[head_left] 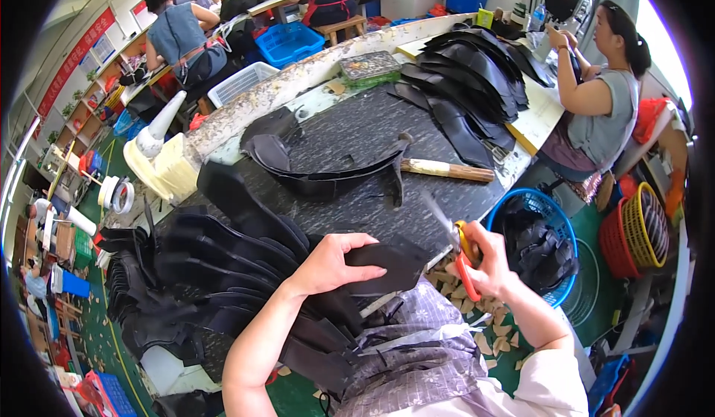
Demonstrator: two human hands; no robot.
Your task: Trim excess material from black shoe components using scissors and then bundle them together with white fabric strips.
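My left hand [333, 265] pinches a dark leather piece [389, 269] between thumb and fingers, just above my apron. Scissors [468, 271] with red and yellow handles are gripped in my right hand [489, 266]; their blades, slightly blurred, point up and to the left, apart from the leather piece. Beside and beneath my left forearm, many black leather pieces [231, 247] lie fanned in overlapping rows. A curved black leather part [320, 186] rests on the dark tabletop [342, 130] beyond my hands. Next to it lies a hammer [447, 169] with a wooden handle.
A blue basket [572, 231] of black scraps stands right of the table. More black pieces [477, 71] are stacked at the far right, near a seated co-worker [596, 104]. A white cone [160, 128] stands at the far left edge. Pale scraps [500, 335] litter the green floor.
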